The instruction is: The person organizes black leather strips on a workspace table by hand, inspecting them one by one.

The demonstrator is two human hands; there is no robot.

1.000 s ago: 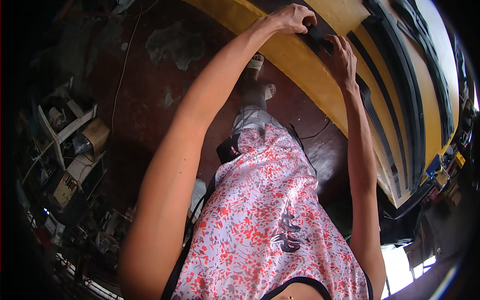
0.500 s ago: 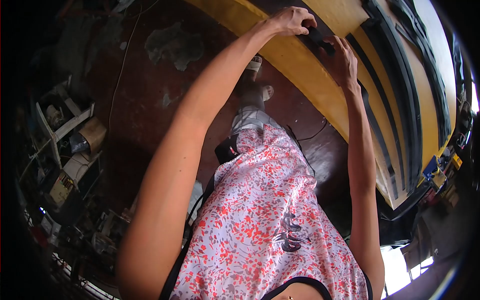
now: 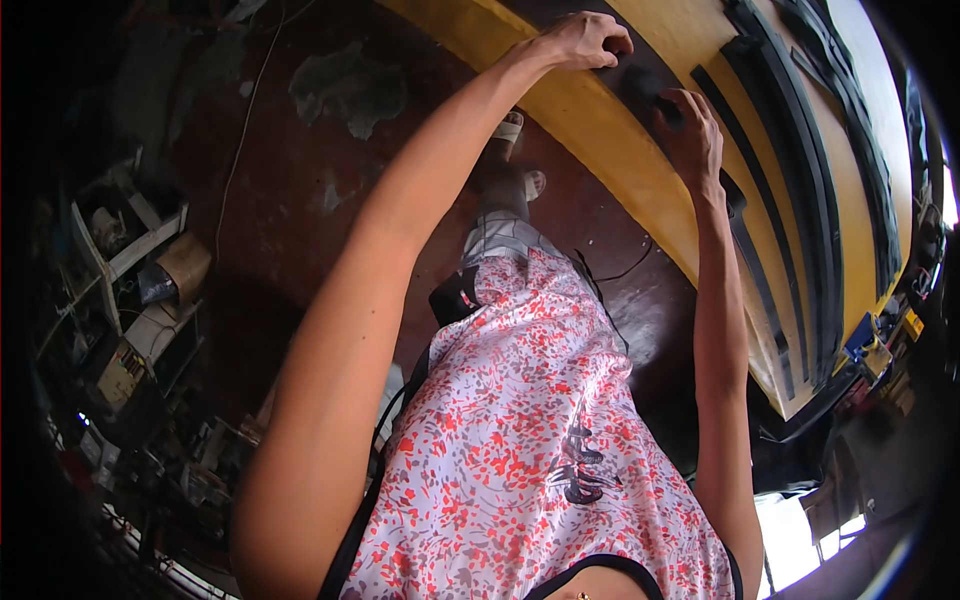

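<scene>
Left hand [image 3: 583, 40] is up at the near edge of the yellow bench [image 3: 600, 125], grip closed: the fingers are curled tight and the fingertips pinch one end of the black strip [image 3: 640, 82]. Right hand [image 3: 697, 135] is just beside it, a little further along the same strip. Its grip is also closed, with the fingers [image 3: 683, 100] bent over the strip and the knuckles up. The thumb is hidden, so how far it wraps underneath cannot be told. The black strip lies on the bench top near its front edge, runs between the two hands, and both hands touch it. It looks flat against the yellow surface, and part of it is covered by the right hand. Further back on the bench, several other long black strips [image 3: 835, 150] lie roughly parallel and run the length of the top. A small blue object [image 3: 862, 340] sits at the far end of the bench. Below the arms the person's floral shirt [image 3: 520, 420] fills the middle of the view, and a sandalled foot [image 3: 510, 128] stands on the dark reddish floor [image 3: 300, 210] close to the bench. A thin white cable [image 3: 245, 130] trails across the floor. Off to the side, well apart from the hands, is a cluttered shelf [image 3: 130, 270] with boxes and gear, too dark to sort out.
</scene>
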